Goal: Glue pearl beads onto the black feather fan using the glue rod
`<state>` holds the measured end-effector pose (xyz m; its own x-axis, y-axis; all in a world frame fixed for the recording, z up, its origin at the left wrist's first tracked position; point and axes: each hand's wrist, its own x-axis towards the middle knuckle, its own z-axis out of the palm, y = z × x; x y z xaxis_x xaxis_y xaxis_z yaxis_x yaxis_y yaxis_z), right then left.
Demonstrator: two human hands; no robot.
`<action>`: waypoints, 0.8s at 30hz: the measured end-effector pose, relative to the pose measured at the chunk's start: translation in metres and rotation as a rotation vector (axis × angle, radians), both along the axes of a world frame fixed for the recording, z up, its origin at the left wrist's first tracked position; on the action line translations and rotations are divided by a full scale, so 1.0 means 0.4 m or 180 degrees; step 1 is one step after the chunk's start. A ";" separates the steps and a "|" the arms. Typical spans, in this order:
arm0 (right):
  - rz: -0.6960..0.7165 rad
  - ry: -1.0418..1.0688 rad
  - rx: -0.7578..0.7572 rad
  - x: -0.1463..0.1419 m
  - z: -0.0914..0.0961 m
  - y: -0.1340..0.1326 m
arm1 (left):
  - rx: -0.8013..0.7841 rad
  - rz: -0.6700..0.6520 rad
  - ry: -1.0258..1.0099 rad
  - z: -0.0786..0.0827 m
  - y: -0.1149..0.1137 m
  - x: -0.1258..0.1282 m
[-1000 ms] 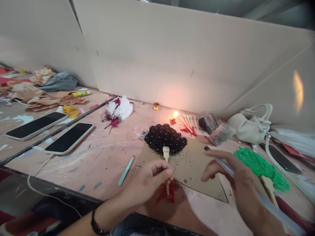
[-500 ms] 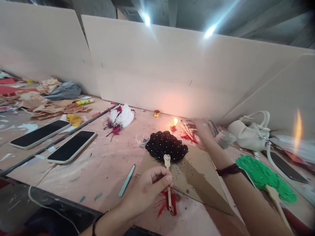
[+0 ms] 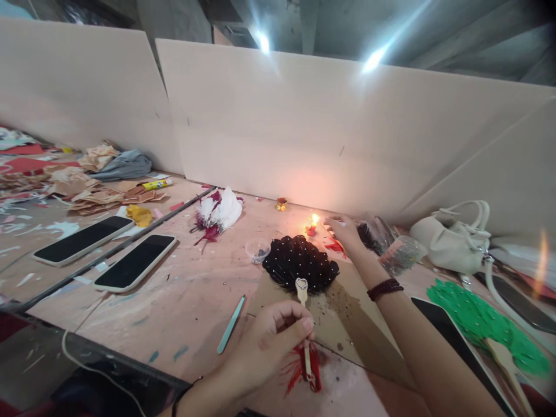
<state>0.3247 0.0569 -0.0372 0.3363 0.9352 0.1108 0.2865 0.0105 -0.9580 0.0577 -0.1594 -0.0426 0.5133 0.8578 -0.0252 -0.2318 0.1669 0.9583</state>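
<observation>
Still pinching black fan (image 3: 299, 262) by wooden handle (image 3: 303, 294) in left hand (image 3: 275, 333), over cardboard (image 3: 332, 329) as before, now reaching beside lit candle (image 3: 311, 229) with right hand (image 3: 348, 234), unable to tell its grip

Left hand (image 3: 278, 335) pinches wooden handle (image 3: 303, 294) of black fan (image 3: 299, 260); right hand (image 3: 348, 230) near candle (image 3: 311, 230).

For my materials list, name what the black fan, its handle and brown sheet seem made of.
Black fan: perhaps feathers or fabric, matte, from its scalloped edge. Handle: probably wood, smooth, given its tan colour. Brown sheet: likely cardboard, dull and flat.
</observation>
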 end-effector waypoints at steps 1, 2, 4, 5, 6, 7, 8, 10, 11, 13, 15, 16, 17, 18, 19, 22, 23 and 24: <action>-0.0003 -0.0003 -0.0009 -0.001 -0.002 0.003 | -0.0001 0.0014 -0.0007 -0.002 0.000 0.000; -0.0005 -0.0003 -0.0019 -0.002 -0.003 0.006 | -0.0006 0.0027 -0.0017 -0.003 0.000 0.001; -0.0007 0.0004 -0.0027 -0.003 -0.006 0.010 | -0.0018 0.0029 -0.0028 -0.006 0.001 0.001; -0.0009 0.0012 -0.0025 -0.004 -0.007 0.012 | -0.0008 0.0023 -0.0017 -0.007 0.002 0.001; -0.0011 0.0023 -0.0019 -0.004 -0.007 0.014 | 0.0009 0.0028 0.0008 -0.007 0.003 0.001; -0.0013 0.0036 -0.0012 -0.005 -0.007 0.016 | 0.0025 0.0027 0.0043 -0.007 0.004 0.000; -0.0018 0.0051 -0.0004 -0.005 -0.006 0.017 | 0.0037 0.0020 0.0076 -0.007 0.005 0.000; -0.0035 0.0089 0.0006 -0.008 -0.003 0.017 | 0.0046 -0.0002 0.0120 -0.007 0.005 -0.002; -0.0049 0.0114 0.0011 -0.010 0.001 0.015 | 0.0048 0.0004 0.0132 -0.007 0.005 -0.002; -0.0071 0.0189 0.0029 -0.016 0.010 0.007 | 0.0073 0.0047 0.0154 -0.007 0.004 -0.004; -0.0035 0.0309 0.0064 -0.021 0.025 -0.010 | 0.0116 0.0133 0.0183 -0.008 0.005 -0.005; 0.0022 0.0385 0.0085 -0.024 0.034 -0.022 | 0.0141 0.0154 0.0199 -0.008 0.005 -0.006; 0.0103 0.0470 0.0110 -0.025 0.045 -0.037 | 0.0169 0.0160 0.0208 -0.009 0.007 -0.007; 0.0204 0.0560 0.0134 -0.026 0.057 -0.056 | 0.0204 0.0164 0.0213 -0.010 0.009 -0.008; 0.0318 0.0652 0.0157 -0.027 0.069 -0.077 | 0.0245 0.0173 0.0212 -0.012 0.010 -0.009; 0.0616 0.0930 0.0225 -0.032 0.107 -0.161 | 0.0326 0.0221 0.0181 -0.016 0.014 -0.012; 0.0689 0.1021 0.0263 -0.036 0.119 -0.195 | 0.0318 0.0234 0.0151 -0.015 0.013 -0.013; 0.0760 0.1107 0.0322 -0.041 0.130 -0.232 | 0.0293 0.0239 0.0108 -0.013 0.012 -0.013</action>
<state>0.3081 -0.0358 0.0146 0.1453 0.9816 0.1242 -0.0750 0.1361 -0.9879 0.0524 -0.1546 -0.0479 0.4476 0.8934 0.0393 -0.2077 0.0611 0.9763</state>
